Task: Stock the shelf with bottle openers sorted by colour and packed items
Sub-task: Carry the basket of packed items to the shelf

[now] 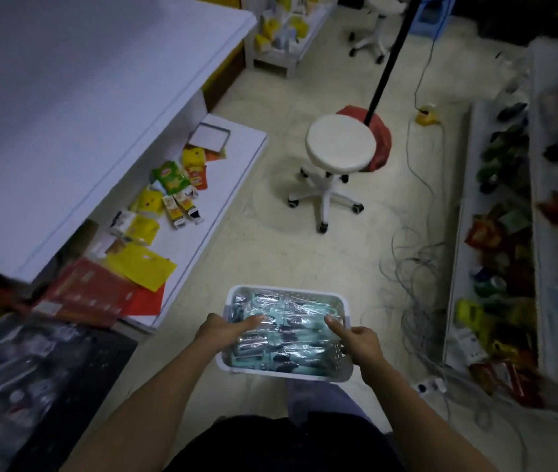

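Two hands carry a basket (346,313) of teal openers (284,338).
Likely the fetching step: left hand (218,330) and right hand (364,342) each grip a side rim, reaching over the openers, basket held before the body above the floor (270,240). Next it needs a free spot on the shelf (236,148).

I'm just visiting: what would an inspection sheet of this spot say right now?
Surface: low white shelf, partly filled.
Job's things: white basket of wrapped teal bottle openers; loose packets on the shelf.
Clutter: red bag on the floor.
Hands: left hand and right hand grip the basket's sides.
Cables: tangled cables on the floor, right.
Surroundings: white stool; stocked shelving at right.
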`<action>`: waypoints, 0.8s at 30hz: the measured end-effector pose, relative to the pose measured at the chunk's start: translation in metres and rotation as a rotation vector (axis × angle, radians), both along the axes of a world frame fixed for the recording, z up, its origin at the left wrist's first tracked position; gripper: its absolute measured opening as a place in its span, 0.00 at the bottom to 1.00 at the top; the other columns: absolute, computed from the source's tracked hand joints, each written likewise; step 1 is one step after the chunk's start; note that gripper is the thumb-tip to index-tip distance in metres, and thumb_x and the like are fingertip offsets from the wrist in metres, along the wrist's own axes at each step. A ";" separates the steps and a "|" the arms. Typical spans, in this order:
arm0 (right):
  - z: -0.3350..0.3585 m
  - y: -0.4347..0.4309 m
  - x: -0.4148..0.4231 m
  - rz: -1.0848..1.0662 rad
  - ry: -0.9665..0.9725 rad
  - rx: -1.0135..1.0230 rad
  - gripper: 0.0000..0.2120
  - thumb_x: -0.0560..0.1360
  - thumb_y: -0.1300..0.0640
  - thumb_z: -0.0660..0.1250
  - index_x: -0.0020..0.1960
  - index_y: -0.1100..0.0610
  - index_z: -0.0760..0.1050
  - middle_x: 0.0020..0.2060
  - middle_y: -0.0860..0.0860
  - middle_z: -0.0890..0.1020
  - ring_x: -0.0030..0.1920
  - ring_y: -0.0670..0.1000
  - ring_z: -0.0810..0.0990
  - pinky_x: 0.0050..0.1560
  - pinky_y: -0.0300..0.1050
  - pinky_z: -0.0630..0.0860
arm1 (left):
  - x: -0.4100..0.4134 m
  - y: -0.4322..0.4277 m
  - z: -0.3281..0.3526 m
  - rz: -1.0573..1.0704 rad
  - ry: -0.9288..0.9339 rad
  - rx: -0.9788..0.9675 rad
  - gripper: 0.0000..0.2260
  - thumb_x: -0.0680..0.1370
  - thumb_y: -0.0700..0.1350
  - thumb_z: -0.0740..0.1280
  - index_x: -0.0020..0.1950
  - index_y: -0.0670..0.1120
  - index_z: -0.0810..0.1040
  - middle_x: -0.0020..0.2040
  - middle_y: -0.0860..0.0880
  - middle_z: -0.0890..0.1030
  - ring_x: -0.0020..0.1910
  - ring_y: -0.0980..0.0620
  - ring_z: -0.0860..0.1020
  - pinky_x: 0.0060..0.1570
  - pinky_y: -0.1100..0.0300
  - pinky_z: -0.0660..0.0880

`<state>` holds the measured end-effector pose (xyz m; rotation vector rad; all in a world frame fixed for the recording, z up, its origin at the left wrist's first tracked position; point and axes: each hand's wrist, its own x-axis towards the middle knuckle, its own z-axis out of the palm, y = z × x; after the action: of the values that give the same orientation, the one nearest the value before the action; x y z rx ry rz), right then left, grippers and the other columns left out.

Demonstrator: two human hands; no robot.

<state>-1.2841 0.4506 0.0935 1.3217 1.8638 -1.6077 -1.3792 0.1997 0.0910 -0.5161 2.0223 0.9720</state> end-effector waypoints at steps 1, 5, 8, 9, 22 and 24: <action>0.002 0.014 -0.020 0.034 0.008 -0.015 0.25 0.60 0.40 0.77 0.40 0.61 0.81 0.37 0.55 0.83 0.38 0.53 0.82 0.36 0.44 0.77 | -0.019 0.015 0.006 0.012 0.020 -0.003 0.56 0.54 0.71 0.73 0.70 0.37 0.64 0.67 0.40 0.72 0.60 0.44 0.75 0.56 0.54 0.75; 0.016 0.060 -0.108 0.048 0.007 -0.028 0.23 0.61 0.45 0.80 0.43 0.62 0.79 0.41 0.57 0.83 0.40 0.56 0.83 0.41 0.48 0.80 | -0.096 0.062 0.027 0.029 0.114 -0.023 0.60 0.53 0.73 0.71 0.73 0.36 0.57 0.70 0.40 0.68 0.65 0.43 0.71 0.57 0.55 0.72; 0.025 0.081 -0.177 -0.060 -0.034 -0.080 0.23 0.65 0.45 0.77 0.42 0.65 0.77 0.40 0.61 0.81 0.40 0.59 0.81 0.43 0.52 0.80 | -0.152 0.079 0.035 0.063 0.186 -0.042 0.57 0.55 0.74 0.70 0.71 0.37 0.61 0.67 0.40 0.71 0.62 0.43 0.74 0.54 0.55 0.73; 0.028 0.085 -0.201 -0.082 -0.039 -0.090 0.22 0.67 0.46 0.76 0.43 0.65 0.77 0.40 0.62 0.81 0.41 0.60 0.80 0.48 0.55 0.80 | -0.172 0.081 0.035 0.081 0.204 -0.044 0.56 0.55 0.73 0.70 0.70 0.36 0.63 0.66 0.40 0.72 0.61 0.44 0.74 0.54 0.55 0.73; 0.064 0.058 -0.515 0.222 0.075 -0.158 0.27 0.59 0.42 0.79 0.51 0.56 0.77 0.46 0.56 0.83 0.48 0.59 0.82 0.48 0.58 0.79 | -0.497 0.059 0.060 -0.013 0.368 -0.004 0.67 0.45 0.78 0.68 0.76 0.43 0.57 0.75 0.48 0.63 0.66 0.46 0.71 0.59 0.49 0.75; 0.071 0.049 -0.559 0.195 0.177 -0.131 0.28 0.58 0.44 0.79 0.52 0.57 0.78 0.46 0.55 0.85 0.46 0.55 0.84 0.47 0.56 0.82 | -0.548 0.056 0.075 -0.047 0.411 -0.039 0.63 0.47 0.76 0.70 0.74 0.44 0.60 0.72 0.46 0.67 0.65 0.46 0.72 0.58 0.53 0.75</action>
<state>-1.8427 0.5000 0.1646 0.9396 1.8843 -1.7560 -1.9269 0.2561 0.1656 -0.3027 2.4091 1.0784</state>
